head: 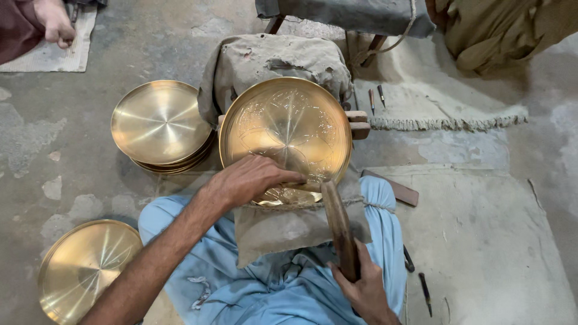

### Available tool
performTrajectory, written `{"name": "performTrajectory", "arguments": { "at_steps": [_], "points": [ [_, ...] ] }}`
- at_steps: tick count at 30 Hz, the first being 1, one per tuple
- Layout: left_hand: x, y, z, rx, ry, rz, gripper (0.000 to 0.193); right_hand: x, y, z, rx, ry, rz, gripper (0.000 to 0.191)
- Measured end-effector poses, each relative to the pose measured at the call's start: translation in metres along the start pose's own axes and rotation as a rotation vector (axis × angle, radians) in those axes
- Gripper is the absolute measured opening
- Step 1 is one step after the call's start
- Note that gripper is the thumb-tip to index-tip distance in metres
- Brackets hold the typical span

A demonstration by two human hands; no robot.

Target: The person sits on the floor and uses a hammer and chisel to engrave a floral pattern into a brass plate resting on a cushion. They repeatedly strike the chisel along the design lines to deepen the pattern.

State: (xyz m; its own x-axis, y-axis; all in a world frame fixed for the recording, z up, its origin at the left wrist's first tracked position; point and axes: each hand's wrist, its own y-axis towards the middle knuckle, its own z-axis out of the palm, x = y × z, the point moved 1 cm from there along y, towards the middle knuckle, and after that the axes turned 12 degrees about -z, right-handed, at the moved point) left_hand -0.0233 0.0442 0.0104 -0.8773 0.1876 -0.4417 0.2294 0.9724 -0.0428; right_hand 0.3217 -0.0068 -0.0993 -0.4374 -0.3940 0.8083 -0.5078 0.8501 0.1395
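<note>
Your left hand [250, 179] presses its fingers closed against the lower part of the big brass plate [286, 129]; whether they pinch a small tool there I cannot tell. The plate leans tilted on a cloth-covered block [271, 60] at 12 o'clock from your lap. Your right hand [364, 289], at 5 o'clock, grips a wooden stick [338, 225] firmly. A stack of plates [159, 123] lies at 9 o'clock of the big plate.

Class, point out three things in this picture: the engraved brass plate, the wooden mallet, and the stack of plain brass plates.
engraved brass plate [289, 123], head view, upper centre of its face.
wooden mallet [338, 225], head view, mid shaft.
stack of plain brass plates [158, 122], head view, top plate's centre.
</note>
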Motion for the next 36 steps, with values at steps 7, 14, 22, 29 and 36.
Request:
{"name": "performTrajectory", "arguments": {
  "at_steps": [7,14,22,29,36],
  "points": [
    [-0.003,-0.005,0.001,-0.051,0.023,-0.010,0.049,0.010,0.007,-0.010,-0.040,-0.039,0.053,0.065],
    [-0.005,-0.006,0.000,-0.064,-0.072,-0.124,0.050,0.022,0.030,-0.026,-0.013,0.069,0.036,0.055],
    [0.003,-0.014,0.014,-0.245,-0.168,-0.170,0.050,0.043,0.076,-0.061,0.141,-0.129,0.010,0.056],
    [-0.009,-0.021,0.011,-0.363,-0.299,-0.251,0.057,0.067,0.126,-0.089,0.202,-0.148,-0.276,0.071],
    [-0.019,-0.028,0.007,-0.452,-0.450,-0.391,0.056,0.087,0.165,-0.111,0.010,-0.264,-0.475,0.076]
  ]
}}
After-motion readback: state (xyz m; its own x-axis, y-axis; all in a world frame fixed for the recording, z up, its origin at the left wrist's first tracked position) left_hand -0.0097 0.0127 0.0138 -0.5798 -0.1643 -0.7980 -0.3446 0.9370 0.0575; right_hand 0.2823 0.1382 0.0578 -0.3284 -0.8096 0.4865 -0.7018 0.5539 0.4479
